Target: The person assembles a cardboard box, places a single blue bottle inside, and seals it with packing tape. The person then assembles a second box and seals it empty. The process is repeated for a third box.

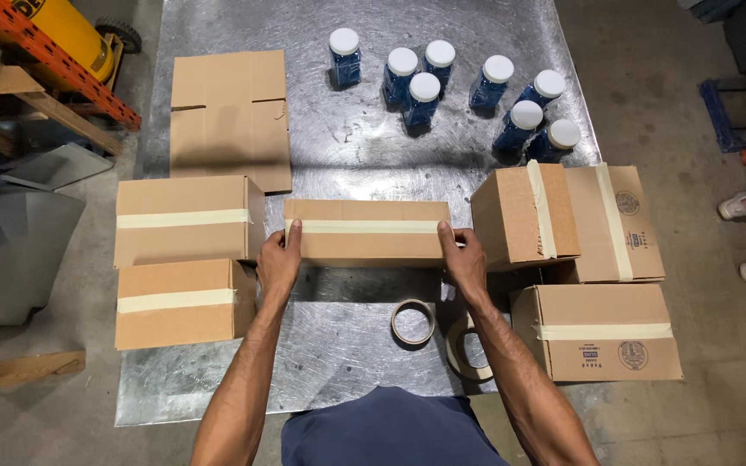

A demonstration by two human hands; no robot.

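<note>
The middle box [367, 233] sits at the centre of the metal table [338, 362], a strip of pale tape [364, 226] running along its top seam. The left hand [280, 259] presses the strip's left end down with flat fingers, the right hand [464, 259] pins the right end; neither is closed around anything. This seam looks nearly sealed. Just below lie two tape rolls [413, 322]. Five more boxes [185, 220] to either side already carry tape, one flat carton [230, 116] lies unfolded behind, and eight blue jars [425, 97] with white lids stand unpacked at the far edge.
</note>
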